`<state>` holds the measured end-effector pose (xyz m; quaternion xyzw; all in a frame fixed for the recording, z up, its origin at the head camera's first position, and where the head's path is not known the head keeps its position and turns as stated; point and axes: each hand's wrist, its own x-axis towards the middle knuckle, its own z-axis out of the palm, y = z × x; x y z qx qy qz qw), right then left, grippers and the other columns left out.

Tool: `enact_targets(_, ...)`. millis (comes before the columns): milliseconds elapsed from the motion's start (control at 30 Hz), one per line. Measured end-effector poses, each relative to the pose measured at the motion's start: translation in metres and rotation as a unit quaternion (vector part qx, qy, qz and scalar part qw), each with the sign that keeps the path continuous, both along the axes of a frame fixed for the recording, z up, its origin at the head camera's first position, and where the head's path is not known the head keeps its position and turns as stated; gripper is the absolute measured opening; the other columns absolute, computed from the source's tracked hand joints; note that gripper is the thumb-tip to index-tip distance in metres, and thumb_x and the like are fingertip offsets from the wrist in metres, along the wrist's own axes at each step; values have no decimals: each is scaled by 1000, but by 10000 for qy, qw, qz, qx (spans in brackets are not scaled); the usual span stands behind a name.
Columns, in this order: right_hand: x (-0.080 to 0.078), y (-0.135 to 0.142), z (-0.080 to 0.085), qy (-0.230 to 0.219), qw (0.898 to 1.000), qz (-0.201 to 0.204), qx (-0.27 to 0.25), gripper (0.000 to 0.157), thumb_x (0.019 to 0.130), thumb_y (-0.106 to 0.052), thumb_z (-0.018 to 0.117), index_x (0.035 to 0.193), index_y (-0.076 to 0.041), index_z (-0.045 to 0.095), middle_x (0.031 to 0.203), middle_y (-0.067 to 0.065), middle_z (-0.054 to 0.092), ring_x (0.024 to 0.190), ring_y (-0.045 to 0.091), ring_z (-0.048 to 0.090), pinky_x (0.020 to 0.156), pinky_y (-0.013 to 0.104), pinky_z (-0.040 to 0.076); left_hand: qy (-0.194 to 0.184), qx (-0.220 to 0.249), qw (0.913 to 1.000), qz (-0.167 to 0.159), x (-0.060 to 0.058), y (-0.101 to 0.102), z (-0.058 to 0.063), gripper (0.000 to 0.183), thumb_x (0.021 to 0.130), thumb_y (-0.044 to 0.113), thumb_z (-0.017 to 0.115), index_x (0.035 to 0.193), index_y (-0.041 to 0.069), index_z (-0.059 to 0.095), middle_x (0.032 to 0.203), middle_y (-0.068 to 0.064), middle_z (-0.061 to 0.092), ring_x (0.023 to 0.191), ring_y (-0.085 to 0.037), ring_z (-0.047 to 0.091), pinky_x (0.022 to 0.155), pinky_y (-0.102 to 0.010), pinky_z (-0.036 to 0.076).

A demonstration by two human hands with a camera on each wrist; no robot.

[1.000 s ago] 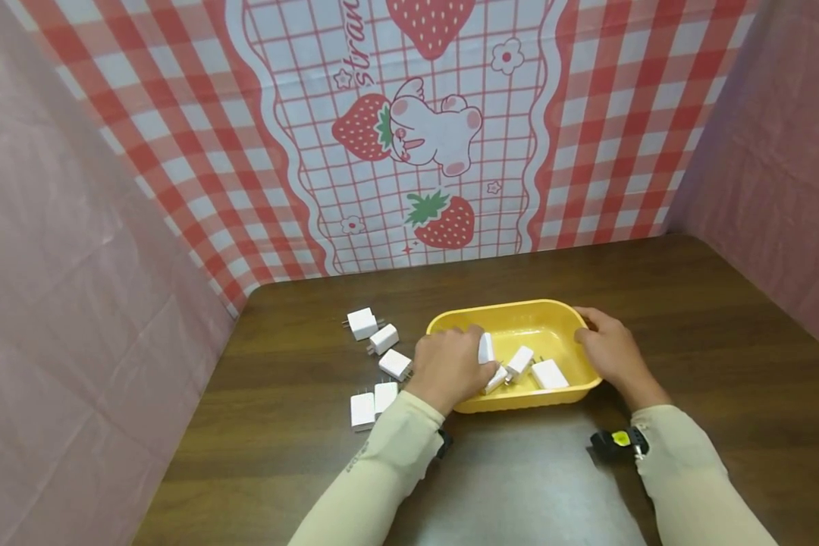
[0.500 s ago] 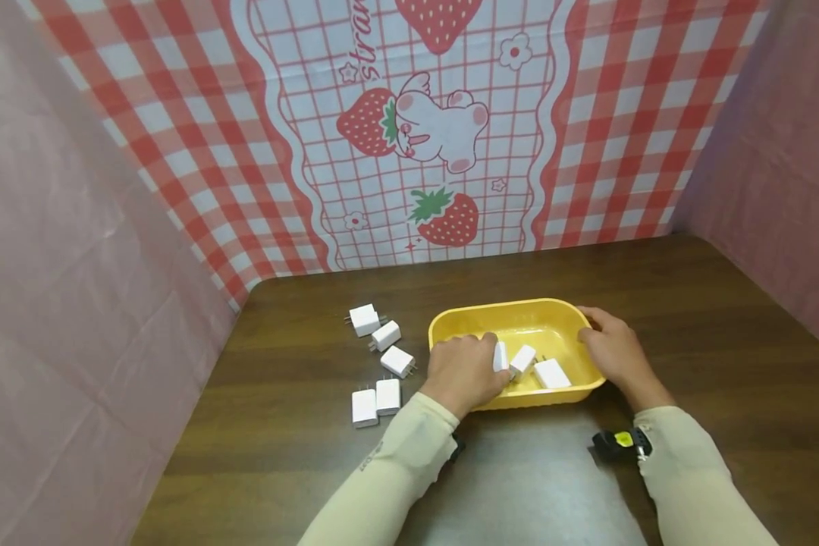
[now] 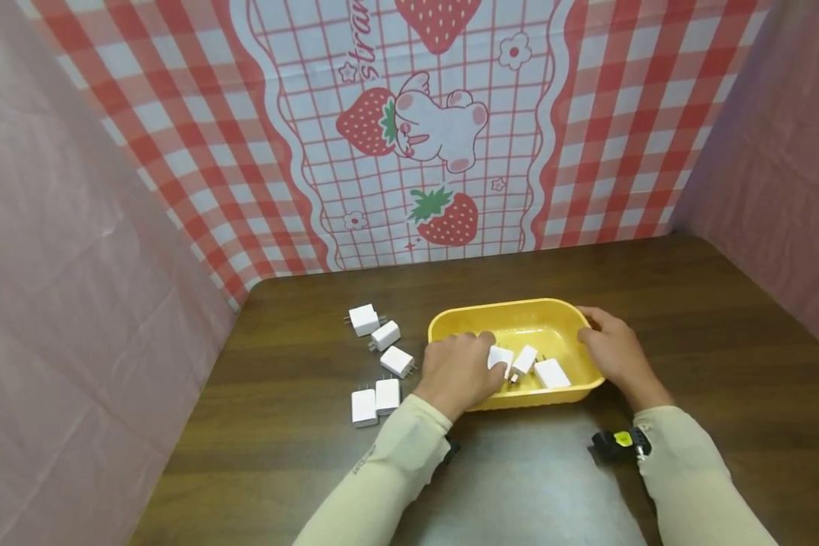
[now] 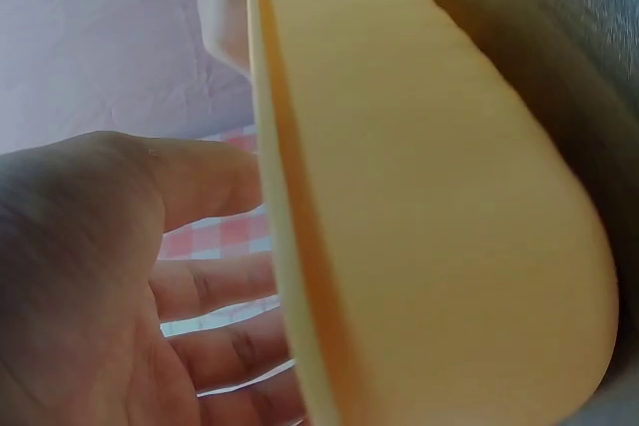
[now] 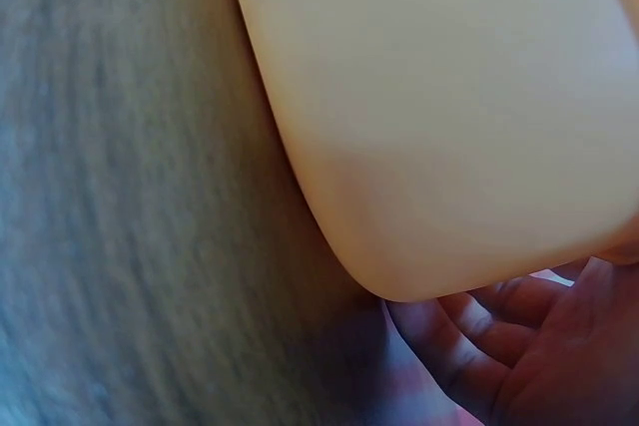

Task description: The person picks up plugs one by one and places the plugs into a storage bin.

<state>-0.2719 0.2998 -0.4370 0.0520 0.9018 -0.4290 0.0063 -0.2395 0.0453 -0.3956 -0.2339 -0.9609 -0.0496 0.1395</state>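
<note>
A yellow plastic tray (image 3: 498, 313) stands on the table, its outer wall filling most of both wrist views. My left hand (image 3: 460, 373) reaches over its near left side. Thumb and forefinger pinch a white charger plug (image 3: 501, 357) low in the tray; the other fingertips are hidden behind the rim in the left wrist view. Right beside it lie a second charger (image 3: 524, 362) and a third charger (image 3: 551, 373). My right hand (image 3: 616, 355) grips the tray's right end, thumb over the rim and fingers along the outside, as the right wrist view also shows.
Left of the tray, several white chargers lie on the brown table (image 3: 280, 455), among them one charger (image 3: 364, 320) at the back and one charger (image 3: 364, 408) in front. A red-checked strawberry cloth (image 3: 409, 136) hangs behind; pink cloth hangs at both sides.
Over the last second the left hand has shifted slightly right, then a little back left. The charger at its fingertips has turned and shows a broader face. The right hand stays on the tray.
</note>
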Motion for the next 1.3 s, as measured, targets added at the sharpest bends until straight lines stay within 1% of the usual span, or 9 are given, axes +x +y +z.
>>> enact_targets(100,0,0,-1,11,10000,5,14,54,102,-20,39,152,1,36,146,30,42,106,38,52,80,41,45,172,-27,9998,24,-1,-6,3,26,91,45,65,86,20,67,63,4,53,51,-15,51,40,-33,35)
enact_targets(267,0,0,-1,21,10000,3,0,54,102,-21,38,152,1,36,146,30,42,106,38,52,79,40,46,175,73,9997,126,-6,-15,8,24,92,42,65,96,19,71,70,3,58,54,-14,52,41,-33,35)
enact_targets(400,0,1,-1,62,10000,-19,-1,54,102,-20,39,152,1,37,146,31,42,107,38,52,78,40,45,332,236,9991,101,-11,-24,10,21,92,39,65,88,19,69,71,2,61,55,-18,57,40,-34,35)
enact_targets(467,1,1,-1,84,10000,-22,15,54,102,-20,39,151,1,37,145,31,43,107,39,52,78,39,45,393,297,9987,113,-14,-30,11,21,92,39,66,91,19,72,76,1,66,58,-19,61,40,-34,36)
enact_targets(667,0,2,-2,58,10000,-8,10,54,103,-21,39,151,2,36,145,31,42,107,39,51,77,39,45,134,332,9984,449,-21,-50,14,33,94,43,64,113,18,74,97,-1,74,71,-22,69,49,-35,47)
enact_targets(867,0,1,-2,19,10000,5,11,55,103,-22,39,152,2,35,146,32,41,106,39,52,77,39,46,156,462,9966,663,-29,-76,6,27,94,39,66,104,17,75,87,-1,73,68,-20,66,52,-37,49)
enact_targets(1000,0,2,-2,17,10000,40,-6,55,103,-22,39,152,2,35,146,32,41,106,39,52,78,40,46,-34,481,9949,884,-33,-94,2,29,94,40,64,108,18,75,93,-1,75,76,-24,69,58,-42,51)
enact_targets(1167,1,1,-3,28,10000,25,-14,54,103,-21,39,152,2,36,146,31,41,107,39,52,78,40,45,-267,395,9919,1179,-41,-113,-3,29,94,39,62,109,18,75,91,-5,74,75,-29,69,59,-46,51)
enact_targets(1300,1,1,-2,23,10000,15,-38,54,103,-21,39,152,2,36,146,31,41,108,39,51,78,40,45,-327,335,9906,1283,-47,-123,-5,29,92,38,65,110,16,74,95,-8,73,77,-34,69,61,-49,51)
